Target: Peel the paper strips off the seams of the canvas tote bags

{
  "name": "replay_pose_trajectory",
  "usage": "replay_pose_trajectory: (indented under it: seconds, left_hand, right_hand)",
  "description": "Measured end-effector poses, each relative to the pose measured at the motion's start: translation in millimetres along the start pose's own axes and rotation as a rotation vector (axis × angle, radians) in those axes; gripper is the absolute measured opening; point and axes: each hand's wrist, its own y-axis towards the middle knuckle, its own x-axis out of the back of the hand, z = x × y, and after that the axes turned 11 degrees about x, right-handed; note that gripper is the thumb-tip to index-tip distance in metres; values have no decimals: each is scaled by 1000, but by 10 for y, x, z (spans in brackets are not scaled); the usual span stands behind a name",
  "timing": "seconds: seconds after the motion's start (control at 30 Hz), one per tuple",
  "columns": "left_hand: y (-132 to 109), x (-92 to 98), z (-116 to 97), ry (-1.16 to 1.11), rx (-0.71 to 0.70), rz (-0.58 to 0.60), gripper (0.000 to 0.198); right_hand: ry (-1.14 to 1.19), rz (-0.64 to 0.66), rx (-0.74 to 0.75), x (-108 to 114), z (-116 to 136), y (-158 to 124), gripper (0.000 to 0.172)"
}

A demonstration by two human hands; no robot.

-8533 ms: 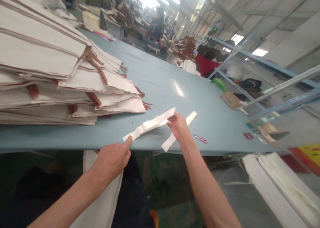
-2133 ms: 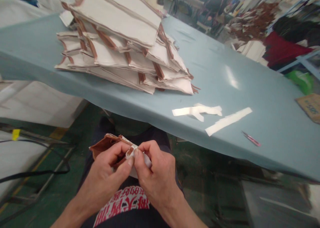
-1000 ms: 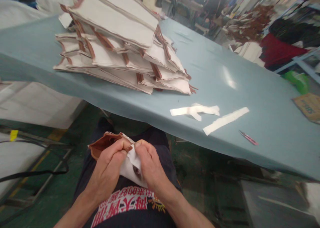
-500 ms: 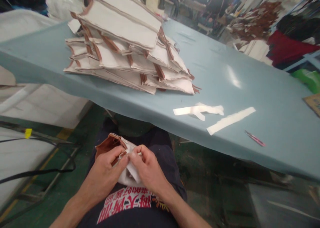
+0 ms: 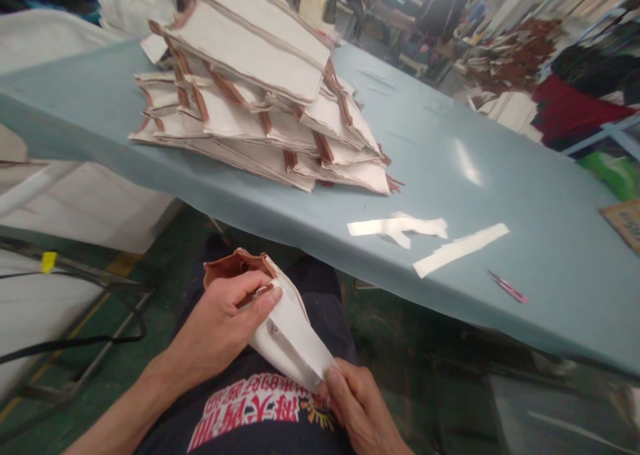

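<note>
On my lap lies a sewn white fabric piece with a brown lining at its opening. My left hand is closed on its edge, thumb on the white side and fingers at the brown opening. From near that thumb a white strip stretches down to the right. My right hand pinches its lower end, close to my apron's red print. Whether the strip is paper or tape cannot be made out. Part of the fabric piece is hidden behind my left hand.
A blue-covered table stands ahead. It bears a stack of white, brown-edged sewn pieces, white strips and pink-handled thread snips. A metal frame stands at my left. Fabric heaps lie farther back.
My right hand has moved down and right, away from my left, drawing the white strip out between them. My left hand still grips the fabric piece, now slightly higher.
</note>
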Motion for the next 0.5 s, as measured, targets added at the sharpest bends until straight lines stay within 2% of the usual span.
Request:
replay_pose_trajectory:
  seconds: [0.1, 0.17, 0.3, 0.4, 0.5]
  left_hand:
    - [39, 16, -46, 11, -19, -8, 38]
    - [60, 67, -96, 44, -49, -38, 38]
    - [66, 197, -198, 108, -133, 9, 40]
    - [67, 241, -261, 120, -134, 90, 40]
    - [85, 247, -346, 128, -104, 193, 40]
  right_hand:
    - [28, 58, -48, 64, -72, -46, 82]
    - [-63, 69, -2, 169, -118, -21, 72]
    - [-309, -202, 216, 469, -79, 113, 48]
    - [-293, -299, 468, 585, 242, 296, 49]
    - [-215, -332, 712, 540, 716, 575, 57]
